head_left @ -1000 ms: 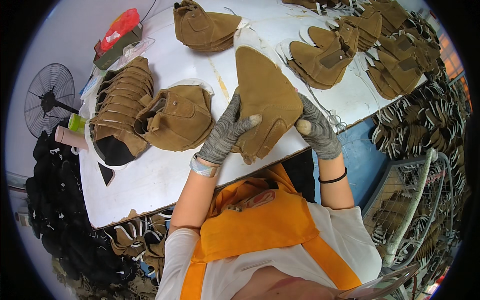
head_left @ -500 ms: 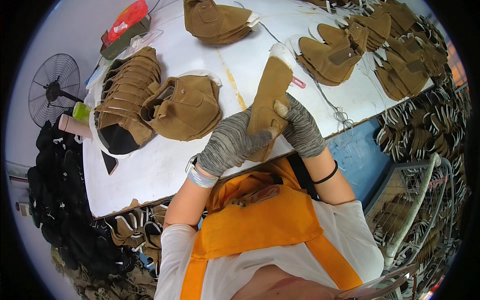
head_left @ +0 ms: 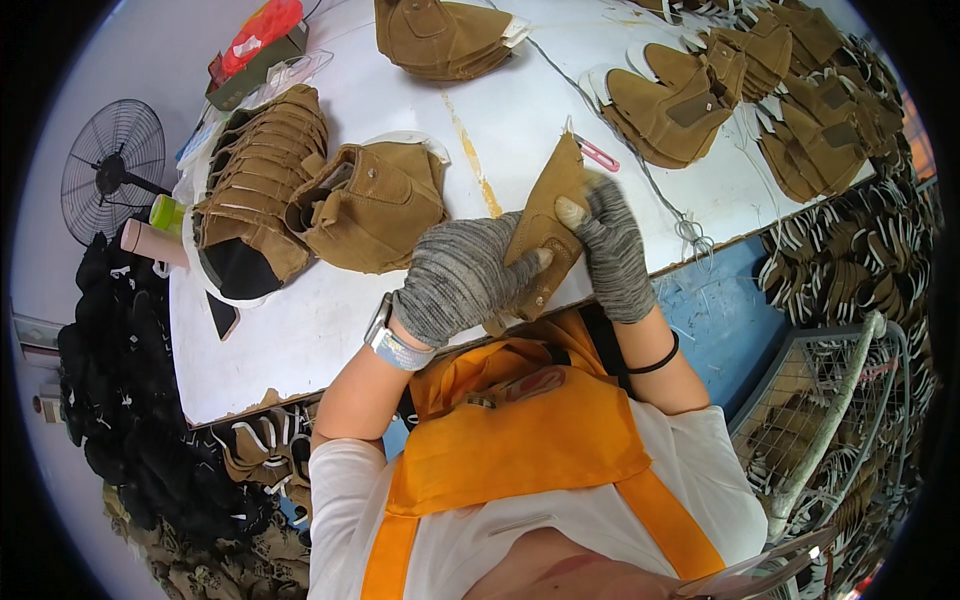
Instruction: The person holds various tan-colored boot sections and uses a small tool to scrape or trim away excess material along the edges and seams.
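A brown suede-like shoe upper (head_left: 550,205) is held over the near edge of the white table. My left hand (head_left: 462,275), in a grey knit fingertip-free glove, grips its lower left side with the thumb on top. On the upper right side my right hand (head_left: 615,250), gloved the same way, pinches it with the thumb pressed on its face. A rivet shows near the lower end of the piece. Just beyond my right hand lies a pink-handled tool (head_left: 598,152), perhaps a cutter. Left of my hands sits a stack of brown uppers (head_left: 385,215).
A row of nested uppers (head_left: 262,170) lies on the table's left, a phone (head_left: 222,316) beside it. Further stacks (head_left: 450,40) stand at the back and right (head_left: 670,110). A grey cable (head_left: 655,195) crosses the table. A wire basket (head_left: 800,390) stands at lower right.
The upper has been turned in my hands: its white-edged end no longer shows and a rivet now does. My right hand has shifted slightly along its right side.
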The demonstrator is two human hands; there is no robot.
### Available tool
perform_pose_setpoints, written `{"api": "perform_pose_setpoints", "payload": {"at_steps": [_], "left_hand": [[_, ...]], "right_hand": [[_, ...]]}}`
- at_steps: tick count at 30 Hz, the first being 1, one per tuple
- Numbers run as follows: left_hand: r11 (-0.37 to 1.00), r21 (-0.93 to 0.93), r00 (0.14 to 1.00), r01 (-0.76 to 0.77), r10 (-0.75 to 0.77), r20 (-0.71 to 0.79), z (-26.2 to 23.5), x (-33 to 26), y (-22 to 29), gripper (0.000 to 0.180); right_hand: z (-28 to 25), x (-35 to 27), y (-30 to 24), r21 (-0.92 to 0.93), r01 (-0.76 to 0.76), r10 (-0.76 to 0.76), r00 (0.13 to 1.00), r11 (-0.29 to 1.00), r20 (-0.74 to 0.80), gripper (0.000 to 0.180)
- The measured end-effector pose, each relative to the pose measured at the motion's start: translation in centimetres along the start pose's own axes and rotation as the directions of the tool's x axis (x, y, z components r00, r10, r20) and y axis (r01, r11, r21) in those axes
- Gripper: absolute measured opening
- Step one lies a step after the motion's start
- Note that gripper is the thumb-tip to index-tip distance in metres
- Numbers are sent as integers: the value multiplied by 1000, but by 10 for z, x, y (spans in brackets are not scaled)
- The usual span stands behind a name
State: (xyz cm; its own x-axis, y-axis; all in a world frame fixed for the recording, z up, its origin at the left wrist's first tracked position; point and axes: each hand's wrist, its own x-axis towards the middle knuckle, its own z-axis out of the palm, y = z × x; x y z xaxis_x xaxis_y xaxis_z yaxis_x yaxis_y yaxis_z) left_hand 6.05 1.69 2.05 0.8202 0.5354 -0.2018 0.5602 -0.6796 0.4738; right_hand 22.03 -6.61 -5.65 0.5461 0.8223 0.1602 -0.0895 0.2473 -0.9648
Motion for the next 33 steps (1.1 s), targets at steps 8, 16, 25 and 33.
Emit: {"api": "perform_pose_setpoints", "payload": {"at_steps": [8, 16, 25, 33], "left_hand": [[982, 127, 989, -139, 144, -29, -11, 12, -7, 33], [966, 194, 985, -169, 173, -6, -16, 19, -4, 34], [941, 276, 980, -197, 190, 54, -17, 28, -4, 33], [962, 219, 984, -165, 176, -33, -11, 23, -7, 37]], "right_hand": [[-15, 14, -57, -674, 732, -426, 643, 97, 637, 25], [-22, 40, -66, -532, 838, -243, 494, -122, 835, 19], [-10, 53, -87, -382, 886, 22, 401, -261, 916, 13], [-11, 56, -72, -456, 883, -128, 442, -113, 888, 19]]}}
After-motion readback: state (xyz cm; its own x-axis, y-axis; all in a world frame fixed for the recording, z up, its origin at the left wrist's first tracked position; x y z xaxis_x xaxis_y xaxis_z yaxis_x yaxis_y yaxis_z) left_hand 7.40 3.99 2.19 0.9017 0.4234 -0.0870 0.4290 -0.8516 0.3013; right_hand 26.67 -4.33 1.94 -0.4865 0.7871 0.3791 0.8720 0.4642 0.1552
